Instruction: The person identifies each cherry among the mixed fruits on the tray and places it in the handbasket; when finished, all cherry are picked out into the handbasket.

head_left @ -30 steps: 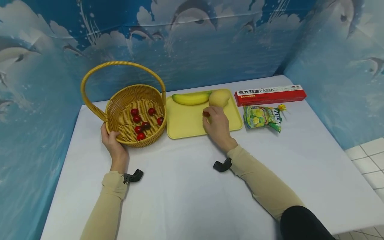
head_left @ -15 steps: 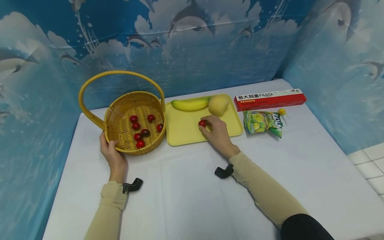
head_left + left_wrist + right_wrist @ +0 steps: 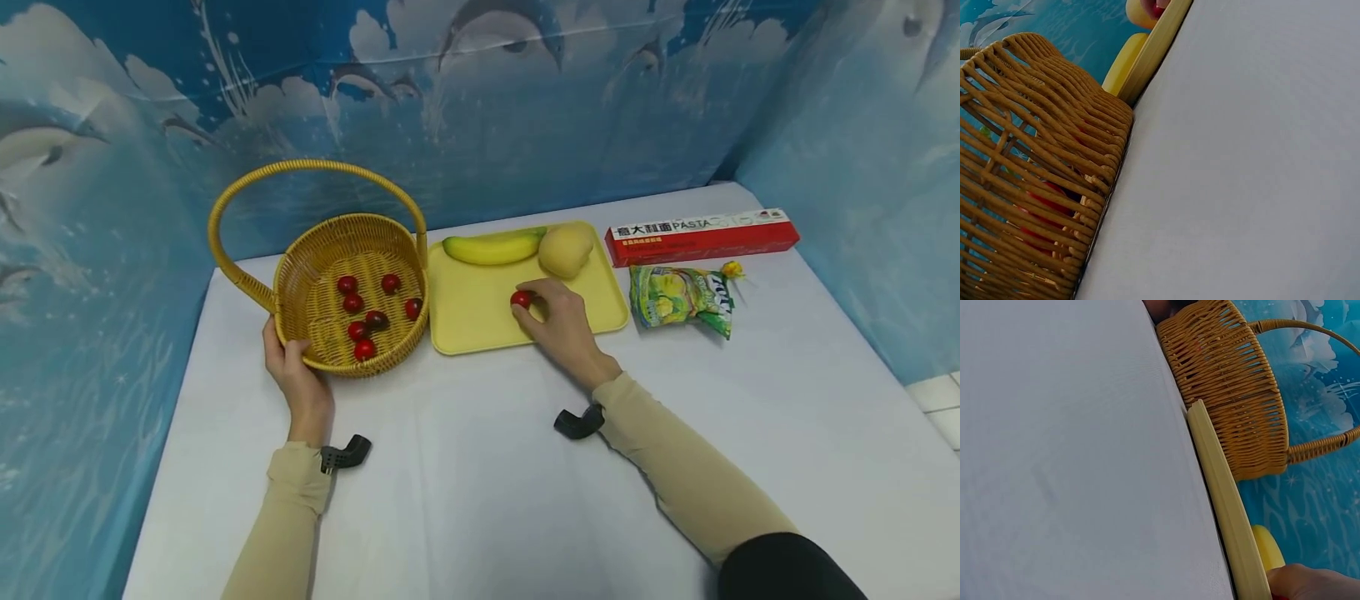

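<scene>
In the head view my left hand (image 3: 300, 371) grips the near left rim of a woven basket (image 3: 300, 287) with a tall arched handle. Several dark red cherries (image 3: 363, 349) lie inside. My right hand (image 3: 562, 329) pinches one cherry (image 3: 521, 298) between thumb and fingers above the yellow tray (image 3: 472, 321); whether it touches the tray I cannot tell. A banana (image 3: 491, 248) and a rounded yellow fruit (image 3: 566, 249) lie along the tray's far side. In the right wrist view only part of the right hand (image 3: 1313, 582) shows at the bottom. The left wrist view shows the basket's side (image 3: 1041, 169), no hand.
Right of the tray lie a red and white pasta box (image 3: 701, 237) and a green snack bag (image 3: 678, 297), with a small yellow-headed item (image 3: 732, 269) beside the bag. A white cloth (image 3: 465, 467) covers the table. Dolphin-print curtains (image 3: 510, 150) stand behind and at both sides.
My right hand has shifted slightly left and nearer over the tray, and the pinched cherry shows more fully. The left hand and basket keep their place; the head view has shifted a little.
</scene>
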Tool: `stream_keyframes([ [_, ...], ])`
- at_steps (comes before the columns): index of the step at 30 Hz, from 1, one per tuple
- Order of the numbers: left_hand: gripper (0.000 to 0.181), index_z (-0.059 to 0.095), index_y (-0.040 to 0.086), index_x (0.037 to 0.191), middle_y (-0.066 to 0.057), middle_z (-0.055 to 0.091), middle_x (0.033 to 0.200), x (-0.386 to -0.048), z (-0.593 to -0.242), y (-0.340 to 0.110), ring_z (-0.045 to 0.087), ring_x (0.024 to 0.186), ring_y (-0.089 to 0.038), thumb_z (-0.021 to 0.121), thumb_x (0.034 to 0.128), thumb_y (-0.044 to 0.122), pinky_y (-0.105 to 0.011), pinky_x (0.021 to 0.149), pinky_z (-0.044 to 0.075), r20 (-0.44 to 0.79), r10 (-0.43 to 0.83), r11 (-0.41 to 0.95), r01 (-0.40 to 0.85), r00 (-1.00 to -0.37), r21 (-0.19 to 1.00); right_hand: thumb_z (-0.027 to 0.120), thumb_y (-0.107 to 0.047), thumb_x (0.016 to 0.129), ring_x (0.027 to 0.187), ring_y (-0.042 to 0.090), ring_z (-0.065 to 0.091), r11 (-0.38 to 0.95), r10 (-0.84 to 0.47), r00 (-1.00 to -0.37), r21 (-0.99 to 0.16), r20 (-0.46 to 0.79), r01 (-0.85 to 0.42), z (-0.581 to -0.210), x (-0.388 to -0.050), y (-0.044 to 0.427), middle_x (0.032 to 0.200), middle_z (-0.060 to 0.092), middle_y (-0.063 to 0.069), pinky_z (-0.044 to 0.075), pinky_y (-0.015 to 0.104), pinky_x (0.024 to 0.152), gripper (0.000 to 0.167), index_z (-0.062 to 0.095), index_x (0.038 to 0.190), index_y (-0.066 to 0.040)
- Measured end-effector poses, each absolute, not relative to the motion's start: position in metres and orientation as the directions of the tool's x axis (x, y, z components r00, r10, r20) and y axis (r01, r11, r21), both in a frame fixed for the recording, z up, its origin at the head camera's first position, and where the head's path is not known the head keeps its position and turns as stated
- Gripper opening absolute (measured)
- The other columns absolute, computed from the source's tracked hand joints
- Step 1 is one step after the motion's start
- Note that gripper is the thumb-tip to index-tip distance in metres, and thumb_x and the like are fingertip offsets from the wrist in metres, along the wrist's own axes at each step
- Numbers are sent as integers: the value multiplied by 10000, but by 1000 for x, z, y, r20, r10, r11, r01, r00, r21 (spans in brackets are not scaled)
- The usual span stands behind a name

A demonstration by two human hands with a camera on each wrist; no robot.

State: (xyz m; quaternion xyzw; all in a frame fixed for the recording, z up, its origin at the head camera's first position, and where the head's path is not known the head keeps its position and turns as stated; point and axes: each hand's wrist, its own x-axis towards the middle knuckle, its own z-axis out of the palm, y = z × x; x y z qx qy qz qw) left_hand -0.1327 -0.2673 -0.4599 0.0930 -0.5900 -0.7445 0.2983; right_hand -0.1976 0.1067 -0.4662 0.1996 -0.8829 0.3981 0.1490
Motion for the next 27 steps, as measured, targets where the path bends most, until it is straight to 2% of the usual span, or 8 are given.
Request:
stream_keyframes([
  [12, 699, 487, 111, 1547, -88, 452, 1600, -133, -460, -267, 425, 1495, -269, 385, 868, -23, -430, 1241, 342, 228, -559, -120, 350, -797, 929, 781, -180, 955, 1068, 289, 704, 601, -238, -865, -632, 442, -489, -468, -199, 107, 1184, 729, 145, 574, 473, 946, 330, 719, 1243, -31],
  [18, 658, 484, 133, 1553, -75, 441, 1611, -131, -461, -261, 416, 1495, -281, 400, 913, 4, -417, 1243, 338, 199, -557, -153, 335, -806, 930, 793, -182, 947, 1077, 273, 705, 606, -248, -873, -636, 420, -478, -462, -200, 113, 1191, 725, 136, 580, 452, 956, 345, 716, 1247, -32],
  [27, 597, 496, 129, 1540, -97, 458, 1594, -133, -460, -267, 438, 1468, -300, 402, 954, 61, -431, 1242, 342, 212, -565, -125, 337, -797, 933, 801, -170, 938, 1092, 279, 700, 574, -233, -876, -667, 422, -474, -465, -202, 108, 1198, 732, 138, 568, 461, 991, 350, 717, 1250, -34],
])
